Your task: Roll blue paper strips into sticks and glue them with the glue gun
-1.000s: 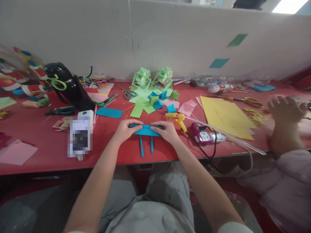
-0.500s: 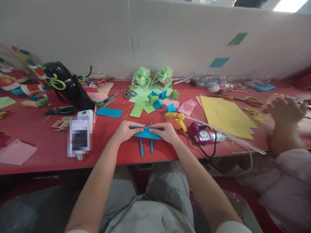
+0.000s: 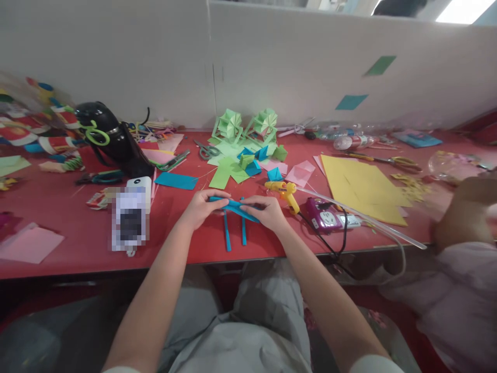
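Note:
My left hand (image 3: 201, 207) and my right hand (image 3: 265, 211) both pinch a folded strip of blue paper (image 3: 235, 206) just above the red table (image 3: 70, 217), one hand at each end. The paper is creased lengthwise and tilts down to the right. Two narrow blue paper strips (image 3: 234, 235) lie on the table directly below it, near the front edge. A yellow glue gun (image 3: 285, 191) rests just right of my right hand.
Green folded paper models (image 3: 248, 127) and blue and pink scraps sit behind my hands. A yellow sheet (image 3: 361, 184), a purple power strip (image 3: 326, 215), scissors (image 3: 205, 150), a black bag (image 3: 112, 137) and a phone (image 3: 130, 217) lie around. Another person's arm (image 3: 462, 207) is at right.
The blue paper has been folded narrower and lifted slightly between my hands. The other person's hand at right has drawn back from the table.

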Motion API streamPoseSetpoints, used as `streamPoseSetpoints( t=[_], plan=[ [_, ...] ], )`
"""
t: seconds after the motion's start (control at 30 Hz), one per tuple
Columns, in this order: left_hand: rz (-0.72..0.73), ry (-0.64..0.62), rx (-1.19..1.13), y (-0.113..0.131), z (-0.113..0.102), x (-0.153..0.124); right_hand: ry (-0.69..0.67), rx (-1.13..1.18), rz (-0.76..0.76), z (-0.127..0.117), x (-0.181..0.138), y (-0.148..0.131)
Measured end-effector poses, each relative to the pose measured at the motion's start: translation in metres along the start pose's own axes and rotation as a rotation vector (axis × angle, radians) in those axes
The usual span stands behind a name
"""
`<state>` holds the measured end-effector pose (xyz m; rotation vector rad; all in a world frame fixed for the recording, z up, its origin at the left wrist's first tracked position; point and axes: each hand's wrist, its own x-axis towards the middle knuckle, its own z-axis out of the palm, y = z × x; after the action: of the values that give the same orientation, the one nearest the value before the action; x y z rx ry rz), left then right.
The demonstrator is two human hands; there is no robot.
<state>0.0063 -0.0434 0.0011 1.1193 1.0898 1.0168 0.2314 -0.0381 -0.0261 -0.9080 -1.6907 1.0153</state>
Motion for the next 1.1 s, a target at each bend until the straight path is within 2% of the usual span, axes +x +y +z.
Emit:
streamPoseSetpoints(
  t=[0.13, 0.27, 0.47, 0.6, 0.7, 0.8, 0.9, 1.0, 1.1],
  plan=[
    [-0.062, 0.089, -0.066, -0.003, 0.004, 0.004, 0.009, -0.021, -0.115, 0.002, 0.002, 0.001],
    [-0.041, 0.063, -0.035, -0.007, 0.002, 0.005, -0.014, -0.064, -0.145, 0.001, 0.001, 0.000],
    [0.078, 0.018, 0.068, -0.007, 0.000, 0.005, -0.051, -0.035, -0.087, 0.002, -0.002, -0.007],
    [0.160, -0.038, 0.121, -0.004, 0.000, 0.004, -0.069, -0.010, 0.007, 0.004, -0.003, -0.007],
    [0.185, -0.040, 0.123, -0.003, 0.001, 0.005, -0.044, -0.024, 0.048, 0.005, -0.002, -0.005],
    [0.170, 0.083, 0.033, -0.002, 0.005, 0.011, -0.002, -0.009, 0.054, 0.008, 0.003, -0.007],
    [0.152, 0.220, -0.205, 0.004, 0.015, 0.026, 0.085, 0.009, 0.040, 0.013, 0.017, -0.015],
    [0.189, 0.221, -0.387, 0.011, 0.030, 0.044, 0.159, 0.038, 0.025, 0.020, 0.034, -0.020],
    [0.200, 0.275, -0.455, 0.016, 0.041, 0.059, 0.223, 0.040, 0.005, 0.025, 0.049, -0.014]
  ],
)
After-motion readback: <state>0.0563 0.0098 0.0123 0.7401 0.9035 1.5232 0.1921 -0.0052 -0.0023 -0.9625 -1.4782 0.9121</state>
